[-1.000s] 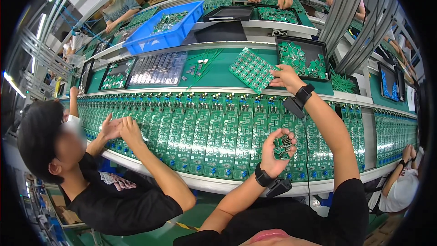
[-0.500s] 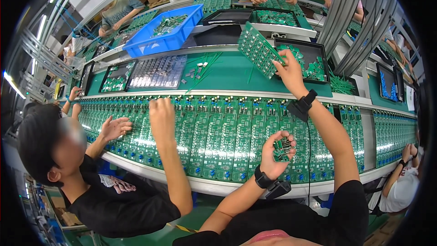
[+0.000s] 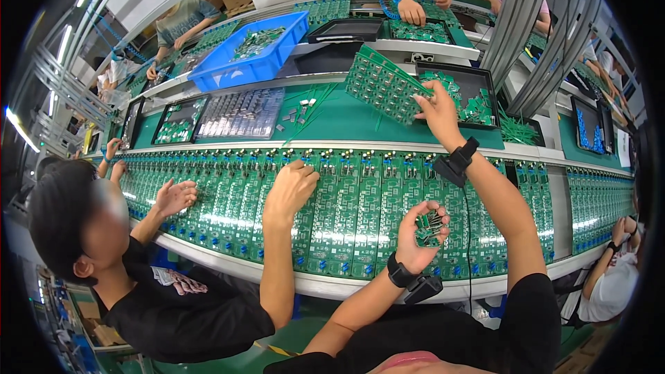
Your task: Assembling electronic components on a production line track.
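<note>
The right hand (image 3: 440,114) pinches a green panel of small boards (image 3: 383,84) at its right end, thumb on the near side and fingers closed behind. The panel hangs tilted above the bench (image 3: 332,131), its long axis slanting from upper left down to lower right; the free end points up and to the left, away from the person. Just behind the right hand is a black tray (image 3: 476,78) with loose green pieces.

The left hand (image 3: 415,253) is palm up, fingers curled into a cup around a cluster of small boards (image 3: 429,227) with metal pins. These lie at mixed angles, so no single direction can be told for them. The left hand is above a row of long boards (image 3: 370,215), whose long axes run from the near edge of the bench toward the far side, blue parts at the near ends.

To the left, one hand of a co-worker (image 3: 294,187) hovers over the row, fingers bent; whether it has hold of anything cannot be told. Beyond are green strips (image 3: 313,107), a clear tray (image 3: 239,111) and a blue bin (image 3: 228,75).
</note>
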Available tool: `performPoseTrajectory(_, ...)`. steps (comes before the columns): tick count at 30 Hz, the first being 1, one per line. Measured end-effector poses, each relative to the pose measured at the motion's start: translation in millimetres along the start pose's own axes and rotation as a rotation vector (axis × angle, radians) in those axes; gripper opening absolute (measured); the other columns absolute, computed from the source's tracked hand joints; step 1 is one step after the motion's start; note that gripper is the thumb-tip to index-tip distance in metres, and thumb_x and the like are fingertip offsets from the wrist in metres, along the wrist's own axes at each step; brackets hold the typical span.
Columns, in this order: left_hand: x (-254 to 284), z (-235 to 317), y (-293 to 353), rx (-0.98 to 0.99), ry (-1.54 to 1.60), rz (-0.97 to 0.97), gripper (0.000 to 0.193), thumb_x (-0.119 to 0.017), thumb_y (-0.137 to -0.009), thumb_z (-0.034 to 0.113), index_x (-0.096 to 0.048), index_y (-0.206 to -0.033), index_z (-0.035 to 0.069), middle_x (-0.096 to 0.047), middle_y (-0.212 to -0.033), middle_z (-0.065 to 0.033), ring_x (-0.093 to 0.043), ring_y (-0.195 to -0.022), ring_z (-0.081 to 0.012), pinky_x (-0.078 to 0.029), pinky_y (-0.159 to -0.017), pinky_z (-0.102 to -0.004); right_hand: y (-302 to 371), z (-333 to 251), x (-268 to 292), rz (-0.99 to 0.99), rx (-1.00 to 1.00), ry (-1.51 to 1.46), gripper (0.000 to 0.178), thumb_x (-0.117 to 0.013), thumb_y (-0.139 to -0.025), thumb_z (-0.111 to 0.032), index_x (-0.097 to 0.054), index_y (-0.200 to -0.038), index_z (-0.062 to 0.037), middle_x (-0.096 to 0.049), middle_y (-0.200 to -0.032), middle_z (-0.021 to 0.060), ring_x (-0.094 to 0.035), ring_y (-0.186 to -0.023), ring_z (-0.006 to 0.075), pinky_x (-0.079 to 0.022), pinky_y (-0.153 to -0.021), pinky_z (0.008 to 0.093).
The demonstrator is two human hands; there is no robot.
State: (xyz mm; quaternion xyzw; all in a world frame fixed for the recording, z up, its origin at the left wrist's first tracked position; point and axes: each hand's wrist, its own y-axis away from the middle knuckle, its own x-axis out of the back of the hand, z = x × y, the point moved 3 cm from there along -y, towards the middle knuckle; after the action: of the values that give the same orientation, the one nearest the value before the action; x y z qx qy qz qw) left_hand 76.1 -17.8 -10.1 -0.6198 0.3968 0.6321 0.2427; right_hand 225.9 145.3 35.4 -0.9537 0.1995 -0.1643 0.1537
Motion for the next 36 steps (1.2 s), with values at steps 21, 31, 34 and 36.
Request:
performPoseTrajectory(21,2,7,1,-0.042,0.025,-0.03,0.016,-0.047,-0.086,0.022,-0.051,-0.083,0.006,-0.048,-0.081,-0.0053,-0.046,-0.077,-0.0173,-0.04,-0.061,-0.0264,-28,56,-75,-0.029,-0.627,-0.651,0.037,-0.049,-0.088,-0.008,-0.029,-0.117,0.0025,-0.049,-0.104,0.0153,-0.058,-0.086,0.0258,-0.054,-0.074,0.0389)
performPoseTrajectory(31,0,7,4,-0.031,0.034,-0.048,0.017,-0.048,-0.086,0.022,-0.051,-0.083,0.006,-0.048,-0.082,-0.0054,-0.046,-0.078,-0.017,-0.04,-0.062,-0.0264,-20,50,-83,-0.054,-0.565,-0.568,0.043,-0.046,-0.089,-0.007,-0.022,-0.124,0.0016,-0.045,-0.106,0.0157,-0.056,-0.09,0.0278,-0.052,-0.081,0.042)
performPoseTrajectory(34,2,7,4,-0.023,0.022,-0.037,0.017,-0.047,-0.086,0.022,-0.05,-0.084,0.006,-0.048,-0.081,-0.0055,-0.045,-0.077,-0.0169,-0.04,-0.062,-0.0266,-25,52,-88,0.049,-0.587,-0.682,0.036,-0.044,-0.089,-0.004,-0.027,-0.12,0.0021,-0.048,-0.102,0.0158,-0.057,-0.088,0.0278,-0.054,-0.078,0.0415)
performPoseTrajectory(36,0,8,3,-0.031,0.026,-0.036,0.017,-0.047,-0.087,0.022,-0.05,-0.084,0.006,-0.048,-0.081,-0.0055,-0.045,-0.077,-0.0169,-0.04,-0.061,-0.0266,-28,56,-90,0.101,-0.599,-0.742,0.032,-0.042,-0.089,-0.002,-0.029,-0.117,0.0024,-0.049,-0.1,0.0158,-0.057,-0.088,0.0279,-0.054,-0.077,0.0412)
